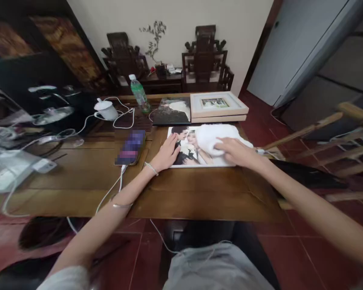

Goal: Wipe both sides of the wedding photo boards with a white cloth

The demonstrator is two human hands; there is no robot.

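Observation:
A flat, white-edged wedding photo (186, 155) of a couple lies on the wooden table in front of me; whether it is an album or a panel I cannot tell. My left hand (167, 153) rests on its left edge, fingers stretched out flat. On the photo's right part lies a fluffy white cloth (218, 135), covering much of that side. My right hand (234, 151) grips the cloth against the photo, its fingers pointing left and partly sunk in the pile.
Behind the photo lie a dark photo panel (173, 112) and stacked pale frames (219, 105). A green bottle (139, 94), a lidded white cup (106, 109) and a charging phone (130, 148) with cables stand or lie to the left. A wooden chair (308, 125) is at the right.

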